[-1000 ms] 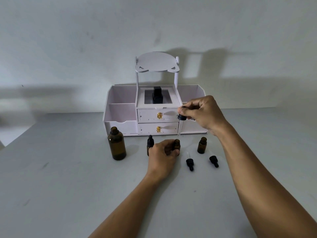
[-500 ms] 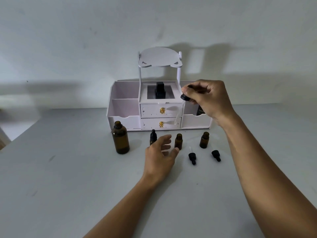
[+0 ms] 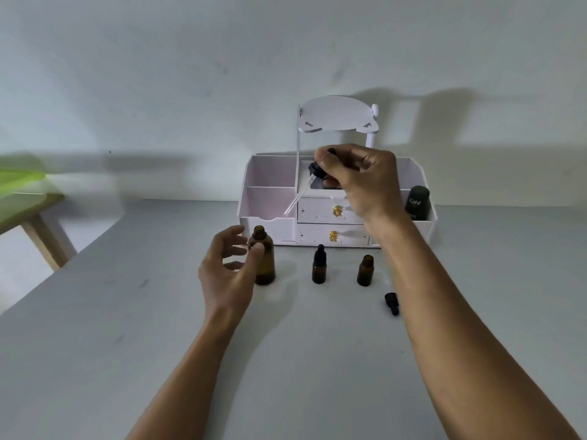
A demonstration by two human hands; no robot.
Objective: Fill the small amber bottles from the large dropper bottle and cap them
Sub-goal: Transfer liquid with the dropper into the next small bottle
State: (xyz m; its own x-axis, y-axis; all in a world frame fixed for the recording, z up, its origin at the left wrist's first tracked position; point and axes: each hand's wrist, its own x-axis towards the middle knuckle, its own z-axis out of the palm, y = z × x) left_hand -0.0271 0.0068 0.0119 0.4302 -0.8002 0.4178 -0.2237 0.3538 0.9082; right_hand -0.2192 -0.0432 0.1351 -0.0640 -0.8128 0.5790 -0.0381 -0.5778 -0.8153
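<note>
The large amber bottle (image 3: 266, 265) stands uncapped on the grey table (image 3: 127, 312). My left hand (image 3: 227, 271) is spread open beside it, thumb tip against its shoulder and fingers on its far left side. My right hand (image 3: 359, 179) hovers above the organiser and pinches the black-capped dropper (image 3: 315, 170), whose glass tube slants down to the left, above the large bottle. To the right stand a small amber bottle with a dropper cap (image 3: 319, 265) and an uncapped small amber bottle (image 3: 365, 270). A loose dropper cap (image 3: 391, 303) lies next to my right forearm, which hides whatever is behind it.
A white desk organiser (image 3: 270, 201) with two drawers and a raised shelf stands at the back against the wall. A dark green bottle (image 3: 417, 201) sits in its right compartment. At the far left are a green object (image 3: 19, 182) and a wooden table leg (image 3: 44, 239).
My left hand left the small bottles and moved left to the large bottle. My right hand carried the dropper leftward, and its tube now tilts toward the large bottle.
</note>
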